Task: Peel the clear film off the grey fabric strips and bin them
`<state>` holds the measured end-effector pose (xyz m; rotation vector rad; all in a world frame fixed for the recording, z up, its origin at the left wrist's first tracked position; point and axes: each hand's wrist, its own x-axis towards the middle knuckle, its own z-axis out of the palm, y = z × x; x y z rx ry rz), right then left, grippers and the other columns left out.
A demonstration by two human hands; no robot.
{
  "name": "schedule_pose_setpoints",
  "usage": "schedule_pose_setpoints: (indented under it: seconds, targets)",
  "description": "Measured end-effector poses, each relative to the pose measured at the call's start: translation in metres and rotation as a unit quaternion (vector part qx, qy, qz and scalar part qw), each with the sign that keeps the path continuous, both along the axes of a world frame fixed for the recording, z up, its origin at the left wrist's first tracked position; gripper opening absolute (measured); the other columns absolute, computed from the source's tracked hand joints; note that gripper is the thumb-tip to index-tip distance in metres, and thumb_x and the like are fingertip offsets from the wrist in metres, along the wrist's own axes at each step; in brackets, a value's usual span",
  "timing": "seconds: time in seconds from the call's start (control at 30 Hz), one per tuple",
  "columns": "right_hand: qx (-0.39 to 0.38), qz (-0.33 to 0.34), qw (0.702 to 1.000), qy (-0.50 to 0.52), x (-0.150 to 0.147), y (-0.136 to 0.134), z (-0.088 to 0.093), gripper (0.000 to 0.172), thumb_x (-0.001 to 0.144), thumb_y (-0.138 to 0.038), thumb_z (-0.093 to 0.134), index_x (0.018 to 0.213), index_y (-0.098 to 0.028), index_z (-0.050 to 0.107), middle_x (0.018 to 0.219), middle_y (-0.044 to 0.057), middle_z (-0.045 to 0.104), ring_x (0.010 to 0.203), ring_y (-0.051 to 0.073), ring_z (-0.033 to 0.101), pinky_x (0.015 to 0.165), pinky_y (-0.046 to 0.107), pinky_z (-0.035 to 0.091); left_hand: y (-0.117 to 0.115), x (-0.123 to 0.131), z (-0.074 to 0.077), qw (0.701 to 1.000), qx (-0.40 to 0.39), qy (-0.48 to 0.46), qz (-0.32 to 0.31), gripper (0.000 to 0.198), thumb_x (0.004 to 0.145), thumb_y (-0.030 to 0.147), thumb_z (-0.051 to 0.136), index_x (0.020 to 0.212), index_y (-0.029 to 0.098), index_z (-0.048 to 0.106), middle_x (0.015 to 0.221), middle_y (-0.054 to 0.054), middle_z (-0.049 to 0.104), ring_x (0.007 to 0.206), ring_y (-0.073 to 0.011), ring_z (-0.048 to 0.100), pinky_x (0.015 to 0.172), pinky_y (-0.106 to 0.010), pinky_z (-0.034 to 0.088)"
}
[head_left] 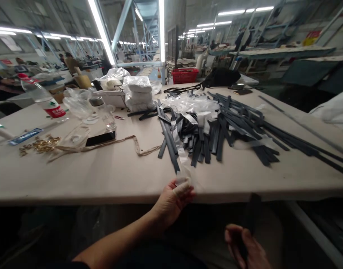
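My left hand (175,198) is at the table's front edge, fingers pinched on the near end of a long clear plastic strip (180,149) that runs back into the pile. A heap of dark flat strips (221,127) mixed with clear plastic wrappers (193,106) lies on the beige table (104,175) just beyond that hand. My right hand (244,246) is below the table edge at the lower right, closed around a dark strip (253,213) that stands up toward the table edge.
A black phone (100,138), a beige cord (104,146), small brass pieces (39,144), a water bottle (45,99) and folded white bags (137,91) lie to the left. A red basket (184,75) and black bag (220,77) sit behind. Other people work far left.
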<state>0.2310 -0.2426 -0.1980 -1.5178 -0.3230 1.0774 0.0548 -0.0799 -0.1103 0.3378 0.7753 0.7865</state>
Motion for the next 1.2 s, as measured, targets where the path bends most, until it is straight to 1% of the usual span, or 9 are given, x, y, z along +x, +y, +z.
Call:
schedule_pose_setpoints:
  seconds: [0.1, 0.2, 0.3, 0.5, 0.63, 0.77, 1.0, 1.07, 1.2]
  targets:
    - [0.059, 0.08, 0.993, 0.059, -0.024, 0.028, 0.021, 0.057, 0.078, -0.069, 0.065, 0.096, -0.016, 0.074, 0.083, 0.011, 0.073, 0.038, 0.002, 0.03, 0.041, 0.024, 0.038, -0.009, -0.004, -0.003, 1.0, 0.006, 0.002, -0.03, 0.04, 0.063, 0.026, 0.091, 0.091, 0.016, 0.064, 0.077, -0.001, 0.071, 0.068, -0.0117, 0.068, 0.062, -0.017, 0.053]
    - [0.093, 0.136, 0.984, 0.074, -0.039, 0.057, 0.048, 0.062, 0.081, -0.071, 0.061, 0.099, -0.013, 0.075, 0.049, 0.0, 0.054, 0.04, 0.007, 0.029, 0.047, 0.027, 0.044, -0.015, -0.006, -0.003, 0.998, 0.025, -0.006, -0.061, 0.034, 0.067, 0.027, 0.089, 0.088, 0.016, 0.065, 0.079, -0.002, 0.071, 0.068, -0.0117, 0.068, 0.063, -0.017, 0.053]
    - [0.115, 0.148, 0.977, 0.098, -0.043, 0.08, 0.068, 0.06, 0.075, -0.071, 0.068, 0.09, -0.013, 0.075, 0.037, -0.008, 0.032, 0.04, 0.008, 0.028, 0.05, 0.026, 0.046, -0.018, -0.006, -0.003, 0.996, 0.041, -0.01, -0.083, 0.033, 0.068, 0.03, 0.088, 0.09, 0.015, 0.067, 0.082, -0.003, 0.072, 0.07, -0.012, 0.068, 0.064, -0.018, 0.054]
    - [0.13, 0.125, 0.969, 0.17, -0.042, 0.103, 0.082, 0.049, 0.061, -0.052, 0.088, 0.088, -0.013, 0.074, 0.043, -0.008, 0.04, 0.039, 0.005, 0.032, 0.041, 0.02, 0.038, -0.023, -0.004, -0.003, 0.993, 0.064, -0.007, -0.101, 0.03, 0.073, 0.029, 0.085, 0.095, 0.015, 0.07, 0.082, -0.004, 0.072, 0.073, -0.0124, 0.068, 0.071, -0.019, 0.054]
    - [0.13, 0.063, 0.986, 0.084, -0.031, 0.111, 0.086, 0.048, 0.051, -0.048, 0.093, 0.077, -0.015, 0.069, 0.064, 0.001, 0.065, 0.044, 0.008, 0.049, 0.041, 0.02, 0.04, -0.025, -0.004, -0.006, 0.993, 0.067, 0.017, -0.1, 0.027, 0.072, 0.031, 0.084, 0.087, 0.014, 0.069, 0.083, -0.003, 0.071, 0.075, -0.0119, 0.067, 0.07, -0.019, 0.051]
    - [0.164, 0.029, 0.985, -0.034, -0.007, 0.114, 0.088, 0.047, 0.054, -0.051, 0.09, 0.076, -0.016, 0.068, 0.063, 0.0, 0.066, 0.044, 0.007, 0.051, 0.042, 0.019, 0.039, -0.023, -0.012, -0.01, 0.978, 0.123, 0.061, -0.155, 0.027, 0.074, 0.035, 0.082, 0.081, 0.014, 0.067, 0.086, -0.003, 0.069, 0.078, -0.012, 0.065, 0.069, -0.018, 0.048]
    - [0.163, 0.116, 0.961, -0.192, 0.012, 0.112, 0.097, 0.035, 0.072, -0.048, 0.08, 0.082, -0.016, 0.069, 0.062, 0.001, 0.066, 0.046, 0.01, 0.05, 0.045, 0.023, 0.044, -0.013, -0.01, -0.002, 0.934, 0.256, 0.106, -0.226, 0.062, 0.064, 0.045, 0.088, 0.117, 0.019, 0.067, 0.116, -0.01, 0.069, 0.106, -0.024, 0.063, 0.093, -0.032, 0.048]
    - [0.17, 0.128, 0.952, -0.22, 0.011, 0.114, 0.098, 0.032, 0.075, -0.046, 0.077, 0.083, -0.016, 0.068, 0.063, 0.001, 0.066, 0.046, 0.009, 0.05, 0.045, 0.022, 0.044, -0.011, -0.001, -0.001, 0.925, 0.267, 0.094, -0.252, 0.056, 0.065, 0.048, 0.086, 0.11, 0.018, 0.07, 0.106, -0.008, 0.071, 0.096, -0.0218, 0.064, 0.089, -0.031, 0.048]
    - [0.174, 0.132, 0.945, -0.245, 0.009, 0.119, 0.098, 0.029, 0.078, -0.044, 0.073, 0.081, -0.016, 0.068, 0.063, 0.001, 0.066, 0.047, 0.01, 0.051, 0.045, 0.021, 0.044, -0.01, 0.013, -0.007, 0.906, 0.286, 0.129, -0.284, 0.044, 0.065, 0.055, 0.082, 0.071, 0.014, 0.069, 0.069, -0.003, 0.065, 0.066, -0.0137, 0.056, 0.072, -0.026, 0.045]
